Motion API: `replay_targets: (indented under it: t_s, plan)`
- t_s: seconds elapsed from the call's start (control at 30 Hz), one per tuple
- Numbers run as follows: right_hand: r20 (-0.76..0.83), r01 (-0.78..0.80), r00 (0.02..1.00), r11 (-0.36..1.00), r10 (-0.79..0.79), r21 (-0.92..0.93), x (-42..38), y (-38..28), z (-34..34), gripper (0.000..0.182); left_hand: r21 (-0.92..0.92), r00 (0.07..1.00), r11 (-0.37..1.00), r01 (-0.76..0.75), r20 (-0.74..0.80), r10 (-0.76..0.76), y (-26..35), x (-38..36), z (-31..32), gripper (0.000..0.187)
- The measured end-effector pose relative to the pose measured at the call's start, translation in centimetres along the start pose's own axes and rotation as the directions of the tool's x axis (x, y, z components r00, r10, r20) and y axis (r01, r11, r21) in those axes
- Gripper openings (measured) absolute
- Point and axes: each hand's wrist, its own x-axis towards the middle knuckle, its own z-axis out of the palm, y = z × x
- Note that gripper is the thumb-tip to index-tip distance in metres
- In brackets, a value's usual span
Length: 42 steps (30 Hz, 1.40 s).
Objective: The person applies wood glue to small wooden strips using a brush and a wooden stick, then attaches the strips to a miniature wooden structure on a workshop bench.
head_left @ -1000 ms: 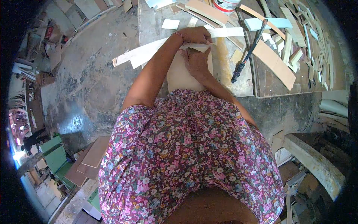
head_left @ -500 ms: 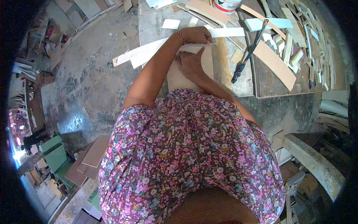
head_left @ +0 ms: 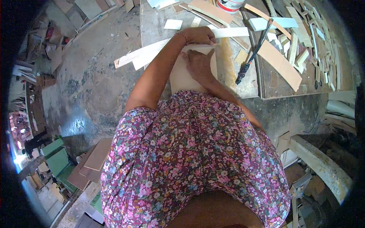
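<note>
A tan rectangular board point(head_left: 181, 78) lies in front of my body on the work table. My left hand point(head_left: 197, 35), with a cord bracelet at its wrist, is at the board's far edge, its fingers curled. What they pinch there, if anything, is hidden. Below it, my right hand point(head_left: 198, 62) rests on the board, digits spread apart toward that same far edge. Behind the hands, a long white curved strip point(head_left: 150, 52) crosses the table, partly covered by my left forearm.
On the right lie a dark-crusted stick point(head_left: 254, 53), a curved tan panel point(head_left: 279, 66) and a light blue piece point(head_left: 273, 24). A white and red bucket point(head_left: 230, 5) stands at the back. Wood offcuts point(head_left: 298, 53) are piled at right. Green box-like pieces point(head_left: 59, 159) sit lower left.
My right hand has shifted slightly, its digits spreading a little wider along the board's far edge. The left hand keeps nearly the same place.
</note>
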Motion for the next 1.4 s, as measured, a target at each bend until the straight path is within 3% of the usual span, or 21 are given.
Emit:
replay_targets:
  t_s: [0.1, 0.2, 0.3, 0.4, 0.5, 0.6, 0.7, 0.8, 0.9, 1.0, 1.1, 1.3, 1.4]
  plan:
    - [-0.133, 0.035, 0.991, 0.997, -0.025, 0.073, 0.2, 0.4, 0.3, 0.043, 0.02, 0.999, 0.999, 0.038, -0.015, -0.037, -0.3, 0.1, 0.1, 0.03]
    - [-0.007, 0.009, 1.0, 1.0, -0.008, 0.015, 0.6, 0.7, 0.5, 0.041, 0.023, 1.0, 1.0, 0.018, -0.015, -0.018, -0.7, 0.3, 0.2, 0.03]
    - [-0.097, 0.082, 0.992, 0.996, -0.084, -0.015, 0.3, 0.7, 1.0, 0.043, -0.005, 0.999, 0.999, 0.032, -0.012, -0.032, -0.3, 0.0, 0.2, 0.031]
    - [-0.012, 0.039, 0.999, 0.997, -0.038, 0.068, 0.7, 0.6, 1.5, 0.041, 0.005, 0.999, 0.999, 0.041, -0.023, -0.041, -0.3, -0.1, 0.2, 0.033]
    - [-0.108, 0.127, 0.987, 0.987, -0.117, 0.096, 0.2, 0.3, 1.4, 0.042, 0.029, 0.997, 0.997, 0.075, -0.021, -0.075, -0.6, 0.2, 0.3, 0.033]
    - [-0.178, 0.02, 0.984, 0.997, -0.008, 0.069, 0.2, 0.0, 0.0, 0.038, 0.061, 0.998, 0.997, 0.05, -0.036, -0.047, -0.6, 0.2, 0.2, 0.032]
    - [-0.198, 0.035, 0.98, 0.996, -0.019, 0.078, 0.4, 0.6, -0.1, 0.039, 0.044, 0.999, 0.998, 0.041, -0.011, -0.04, 0.0, 0.1, 0.1, 0.032]
    - [-0.058, -0.006, 0.998, 1.0, 0.008, 0.029, 0.7, 0.8, -0.1, 0.041, 0.022, 0.999, 0.999, 0.047, -0.004, -0.047, 0.7, -0.5, -0.2, 0.032]
    - [-0.084, 0.052, 0.995, 0.998, -0.05, 0.021, 0.6, 0.7, 0.1, 0.034, 0.034, 0.997, 0.997, 0.074, 0.003, -0.074, 0.9, -0.4, -0.2, 0.032]
    - [-0.197, 0.116, 0.975, 0.992, -0.105, 0.047, 0.4, 0.3, 0.7, 0.04, 0.036, 0.996, 0.996, 0.084, -0.006, -0.084, 0.6, -0.2, -0.1, 0.031]
    - [0.113, -0.001, 0.994, 0.996, -0.009, 0.089, 0.7, -0.6, 0.4, 0.038, 0.018, 0.997, 0.997, 0.076, -0.027, -0.076, 0.3, -0.1, 0.1, 0.03]
    - [0.116, 0.055, 0.991, 0.997, -0.061, 0.054, 0.7, -1.1, 1.3, 0.028, 0.044, 0.997, 0.996, 0.078, -0.012, -0.078, 0.2, 0.1, 0.0, 0.03]
    - [0.128, 0.085, 0.987, 0.988, -0.101, 0.125, 0.4, -1.4, 0.8, 0.025, 0.055, 0.999, 0.997, 0.047, -0.022, -0.046, 0.0, 0.1, 0.0, 0.03]
